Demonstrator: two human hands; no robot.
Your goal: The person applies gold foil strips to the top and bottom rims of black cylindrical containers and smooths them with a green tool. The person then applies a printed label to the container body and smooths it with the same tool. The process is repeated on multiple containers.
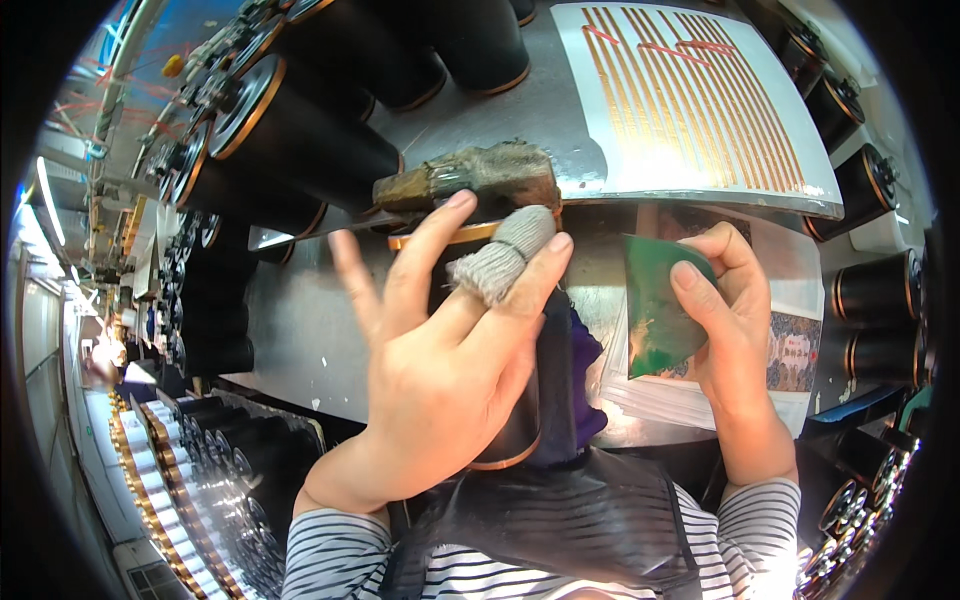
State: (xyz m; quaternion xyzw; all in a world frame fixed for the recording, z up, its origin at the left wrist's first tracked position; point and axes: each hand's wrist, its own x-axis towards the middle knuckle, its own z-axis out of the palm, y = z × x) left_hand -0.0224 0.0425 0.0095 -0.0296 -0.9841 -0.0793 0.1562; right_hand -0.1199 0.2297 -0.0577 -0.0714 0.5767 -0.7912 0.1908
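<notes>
Above a black cylinder (518, 425) at the wearer's front, the left hand (440, 385) was spread, a grey knit sleeve (508, 255) on one finger. Right hand (732, 315) pinched a green sheet (658, 315) over the counter (315, 335). Copper-coloured strips (700, 110) lay beyond on white backing (640, 175).

Much of the black cylinder (517, 425) is covered by the left hand (435, 390), part of which is itself concealed inside a grey knitted cover (505, 255). Some of the right hand (735, 310) is hidden behind the green sheet (655, 315), and the patterned papers (797, 350) are partly blocked by that hand. The tall cylinders (480, 45) are cut off by the upper edge, the striped shirt (335, 550) by the lower one.
</notes>
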